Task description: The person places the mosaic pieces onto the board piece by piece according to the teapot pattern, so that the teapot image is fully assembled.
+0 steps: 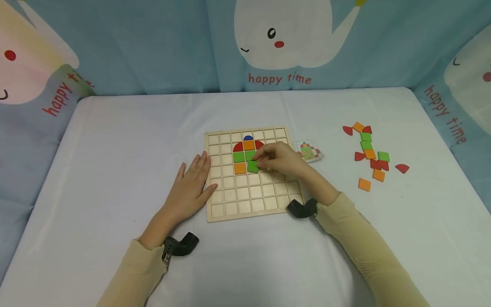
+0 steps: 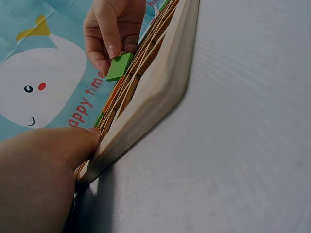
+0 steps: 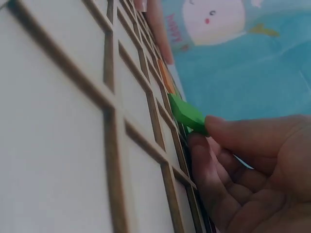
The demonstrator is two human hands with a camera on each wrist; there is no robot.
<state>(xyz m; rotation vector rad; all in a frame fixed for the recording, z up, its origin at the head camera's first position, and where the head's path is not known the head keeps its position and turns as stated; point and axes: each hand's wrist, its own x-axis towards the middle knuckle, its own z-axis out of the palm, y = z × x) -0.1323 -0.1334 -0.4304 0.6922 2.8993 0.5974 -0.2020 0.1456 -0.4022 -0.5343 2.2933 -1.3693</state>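
A wooden grid board (image 1: 230,209) lies on the white table. Red, orange, green and blue tiles fill several of its upper cells. My right hand (image 1: 281,160) pinches a green square tile (image 1: 252,166) between thumb and fingers. That tile sits tilted over a cell, just right of an orange square tile (image 1: 239,168); in the right wrist view the green tile (image 3: 186,114) has one edge down at the grid. Flat beside the board, my left hand (image 1: 191,183) rests with straight fingers, its fingertips and thumb touching the left edge.
A small printed pattern card (image 1: 308,151) lies right of the board, partly behind my right hand. Farther right, loose orange, green and red tiles (image 1: 379,175) are scattered on the table (image 1: 115,149). A blue patterned curtain (image 1: 153,47) stands behind the table.
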